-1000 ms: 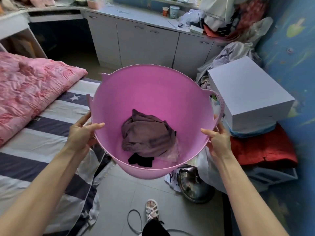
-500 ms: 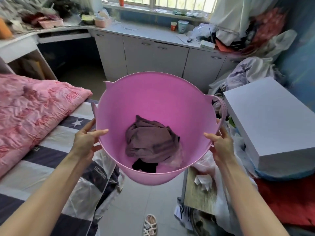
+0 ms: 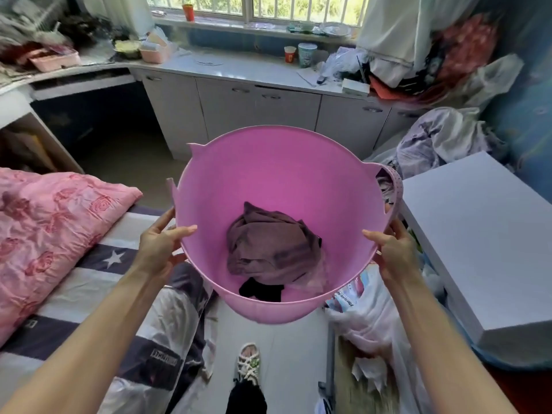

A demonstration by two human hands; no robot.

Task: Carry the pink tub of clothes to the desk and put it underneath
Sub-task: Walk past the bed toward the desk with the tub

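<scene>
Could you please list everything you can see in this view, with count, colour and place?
tub: one, pink, held mid-air at centre
clothes: bundle, mauve over black, in the tub's bottom
quilt: one, pink, on the bed at left
desk: one, white, under the window, its opening at left
cups: two, on the desk top
box: one, white, at right
sandal: one, white, on the floor
left hand: grip on the tub's left rim
right hand: grip on the tub's right rim
</scene>
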